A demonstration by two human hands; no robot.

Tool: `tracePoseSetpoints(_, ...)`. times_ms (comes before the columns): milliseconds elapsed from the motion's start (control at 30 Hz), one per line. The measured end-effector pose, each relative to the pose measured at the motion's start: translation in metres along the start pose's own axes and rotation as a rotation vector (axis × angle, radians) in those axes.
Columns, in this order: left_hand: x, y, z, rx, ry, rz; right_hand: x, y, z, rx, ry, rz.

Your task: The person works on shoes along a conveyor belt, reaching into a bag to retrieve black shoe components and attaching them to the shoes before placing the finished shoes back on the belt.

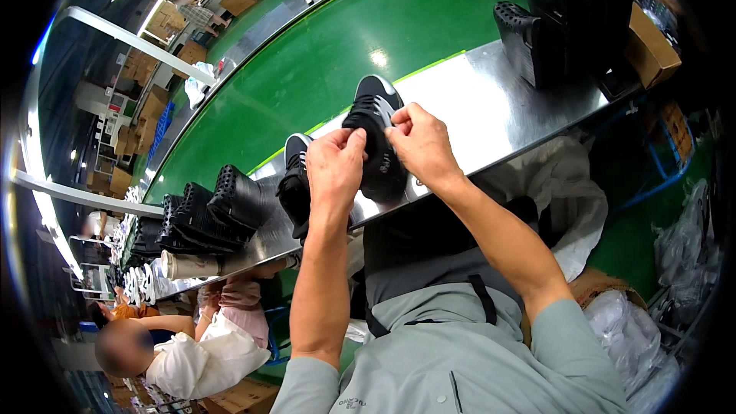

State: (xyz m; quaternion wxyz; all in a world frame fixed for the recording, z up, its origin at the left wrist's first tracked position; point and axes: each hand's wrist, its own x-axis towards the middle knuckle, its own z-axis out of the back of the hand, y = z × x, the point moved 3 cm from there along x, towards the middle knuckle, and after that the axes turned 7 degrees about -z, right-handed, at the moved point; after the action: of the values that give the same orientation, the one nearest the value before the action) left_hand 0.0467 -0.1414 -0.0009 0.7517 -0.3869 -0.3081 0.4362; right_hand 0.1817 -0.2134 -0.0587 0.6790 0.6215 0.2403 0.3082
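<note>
The black shoe (379, 159) with pale toe trim is over the metal table (491, 100), in front of the person's body; its toe points away from the person and its heel points back to them; the long axis runs almost straight outward, so it crosses the length of the table at a slant; the laced upper faces upward. The left hand (334, 165) is at the left side of this shoe, with thumb and forefinger brought near together above the upper; the right hand (425, 146) is at the right side, its fingers bent and also narrow, close to the lacing; whether some thin thing is pinched in either hand, I cannot tell.

Just beside, at the left, is a second shoe (292, 193), partly hidden by the left hand and forearm; its toe points also away, and its long axis is nearly parallel to the first. Farther left on the table stand black blocks (234, 199) with dotted tops, near a pale cylinder (188, 266); at the far right are more dark blocks (521, 42), with a cardboard box (652, 50) beside.
</note>
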Motion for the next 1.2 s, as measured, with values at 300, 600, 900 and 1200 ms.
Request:
tracePoseSetpoints(300,-0.004,-0.02,0.009,0.482,-0.138,-0.645,-0.015,0.03,0.006,-0.202,0.065,0.204)
tracePoseSetpoints(600,-0.031,-0.029,0.031,0.442,-0.12,-0.685,-0.005,0.02,-0.007,-0.28,0.145,-0.034)
tracePoseSetpoints(900,-0.096,0.05,0.089,0.576,0.014,-0.488,-0.017,0.039,-0.03,-0.565,0.254,0.143)
tracePoseSetpoints(1200,-0.104,0.052,0.098,0.324,-0.091,-0.503,-0.023,0.028,-0.039,-0.308,0.273,0.152)
